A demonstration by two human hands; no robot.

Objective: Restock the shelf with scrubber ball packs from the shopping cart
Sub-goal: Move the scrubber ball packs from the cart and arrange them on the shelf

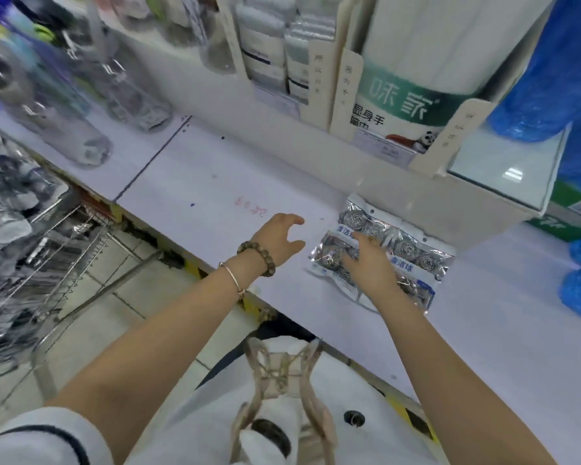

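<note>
Nearest me, at my left, the wire-mesh shopping cart (47, 250) stands just beside the shelf's front edge, and its silvery load is too blurred to read. My left hand (279, 236) hovers slack and empty above the white flat shelf board (198, 182). My right hand (371, 263) lies flat, fingers straight, on the shiny silver scrubber ball packs (413, 253), which lie overlapped on the board. I judge the slick film could skid under my palm, fanning the packs askew or jamming them against the cream plastic divider (457, 135) behind.

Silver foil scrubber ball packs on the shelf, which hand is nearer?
Right. The right hand rests on the silver foil scrubber ball packs; the left hand hangs open beside them, not touching.
</note>
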